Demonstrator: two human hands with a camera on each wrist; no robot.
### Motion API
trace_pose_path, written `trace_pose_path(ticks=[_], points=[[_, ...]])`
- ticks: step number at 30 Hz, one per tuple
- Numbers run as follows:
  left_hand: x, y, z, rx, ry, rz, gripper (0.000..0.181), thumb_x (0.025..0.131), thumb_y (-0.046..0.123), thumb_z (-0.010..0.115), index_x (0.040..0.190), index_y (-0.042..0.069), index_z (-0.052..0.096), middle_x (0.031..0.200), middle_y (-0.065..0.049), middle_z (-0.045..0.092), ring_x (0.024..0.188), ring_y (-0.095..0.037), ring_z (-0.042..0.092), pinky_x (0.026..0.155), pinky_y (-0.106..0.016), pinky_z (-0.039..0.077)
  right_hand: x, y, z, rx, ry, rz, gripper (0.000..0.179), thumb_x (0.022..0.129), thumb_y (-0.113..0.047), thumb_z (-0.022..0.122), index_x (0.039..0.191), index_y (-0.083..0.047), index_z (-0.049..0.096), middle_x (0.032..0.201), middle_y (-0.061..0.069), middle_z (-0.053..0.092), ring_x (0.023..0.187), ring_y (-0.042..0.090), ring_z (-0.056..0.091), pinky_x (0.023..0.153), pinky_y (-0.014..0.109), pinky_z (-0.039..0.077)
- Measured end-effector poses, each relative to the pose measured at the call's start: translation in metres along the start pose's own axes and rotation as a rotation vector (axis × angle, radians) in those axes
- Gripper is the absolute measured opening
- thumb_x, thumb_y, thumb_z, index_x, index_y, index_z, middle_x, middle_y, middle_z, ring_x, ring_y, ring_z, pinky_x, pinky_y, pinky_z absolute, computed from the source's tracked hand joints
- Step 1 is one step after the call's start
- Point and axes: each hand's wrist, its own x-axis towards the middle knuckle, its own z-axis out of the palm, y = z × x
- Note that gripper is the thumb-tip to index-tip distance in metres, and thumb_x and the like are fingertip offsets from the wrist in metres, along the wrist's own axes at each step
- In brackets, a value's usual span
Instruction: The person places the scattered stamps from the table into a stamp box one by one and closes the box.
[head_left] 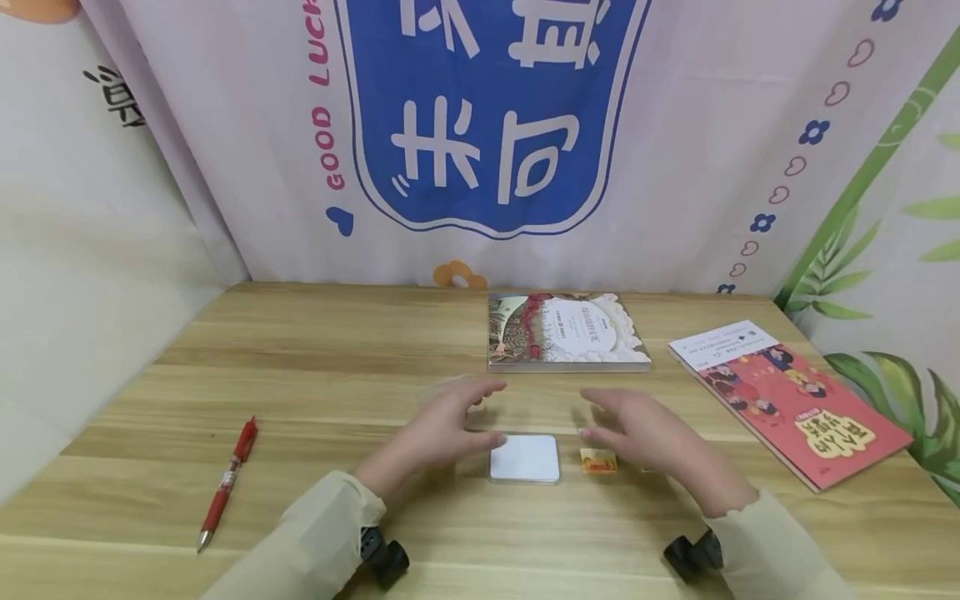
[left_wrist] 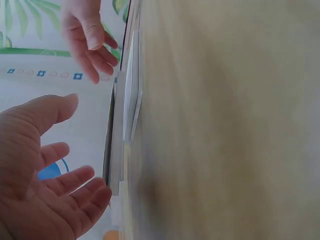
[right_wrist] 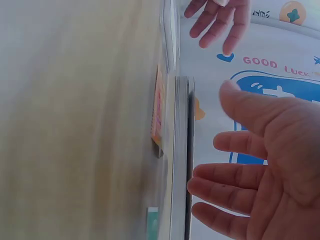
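Both hands hover over the table with relaxed fingers and hold nothing. My left hand (head_left: 457, 425) has its thumb tip right by the top left corner of a flat white square case (head_left: 524, 458) with a clear rim. Near my right hand (head_left: 637, 425) lies a small orange and yellow packet (head_left: 598, 461), just below the thumb. A small green and white piece (right_wrist: 152, 222) lies on the table under the right hand, mostly hidden in the head view. In the left wrist view, the white case (left_wrist: 133, 90) lies flat on the wood.
A picture book (head_left: 566, 332) lies at the back of the wooden table (head_left: 337, 333). To the right is a red booklet (head_left: 802, 404), and to the left a red pen (head_left: 228, 483). A printed cloth (head_left: 675, 167) hangs behind the back edge.
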Motion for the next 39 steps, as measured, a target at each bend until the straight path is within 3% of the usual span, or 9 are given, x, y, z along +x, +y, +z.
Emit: trace_pose_path(ticks=[7,13,23,28,35,39], points=[[-0.006,-0.003,0.004,-0.079,-0.088,-0.008,0.058,0.078,0.018,0.074,0.13,0.005,0.051,0.124,-0.012,0.056,0.11,-0.027,0.054,0.09,-0.039,0.046,-0.01,0.002,0.003,0.024,-0.017,-0.11,0.045,0.086,-0.025,0.064,0.122,0.0,0.057,0.117,0.016,0.062,0.108,0.033,0.058,0.093,0.048,0.043],[-0.012,-0.002,0.005,-0.056,-0.108,-0.01,0.057,0.075,0.016,0.076,0.125,0.003,0.054,0.116,-0.012,0.058,0.101,-0.022,0.056,0.085,-0.036,0.047,-0.015,0.006,0.006,0.015,-0.042,-0.203,0.037,0.087,-0.024,0.064,0.117,-0.002,0.062,0.107,0.009,0.065,0.097,0.023,0.06,0.084,0.041,0.047],[-0.018,-0.006,0.01,-0.02,-0.108,0.001,0.052,0.072,0.013,0.077,0.12,0.005,0.058,0.106,-0.004,0.058,0.091,-0.016,0.05,0.077,-0.03,0.044,-0.019,0.01,0.01,0.052,-0.059,-0.22,0.026,0.085,-0.011,0.064,0.111,-0.006,0.067,0.095,-0.003,0.062,0.084,0.006,0.055,0.074,0.028,0.048],[-0.019,-0.009,0.016,-0.004,-0.097,0.014,0.049,0.072,0.014,0.077,0.117,0.005,0.06,0.101,-0.002,0.056,0.089,-0.014,0.048,0.076,-0.028,0.043,-0.019,0.013,0.013,0.055,-0.04,-0.216,0.024,0.085,-0.009,0.064,0.108,-0.006,0.068,0.094,-0.004,0.061,0.083,0.005,0.054,0.073,0.027,0.048],[-0.02,-0.012,0.019,0.044,-0.085,0.02,0.044,0.074,0.015,0.076,0.114,0.007,0.061,0.106,-0.002,0.054,0.093,-0.015,0.049,0.081,-0.031,0.043,-0.018,0.015,0.015,0.074,-0.001,-0.22,0.015,0.082,-0.007,0.067,0.097,-0.008,0.07,0.09,-0.006,0.059,0.083,0.008,0.056,0.074,0.029,0.048],[-0.02,-0.012,0.019,0.038,-0.086,0.014,0.042,0.074,0.015,0.076,0.113,0.008,0.061,0.108,-0.003,0.054,0.095,-0.016,0.049,0.08,-0.031,0.043,-0.016,0.015,0.016,0.109,0.002,-0.178,0.012,0.079,-0.006,0.069,0.091,-0.01,0.068,0.086,-0.006,0.058,0.078,0.005,0.052,0.07,0.026,0.047]])
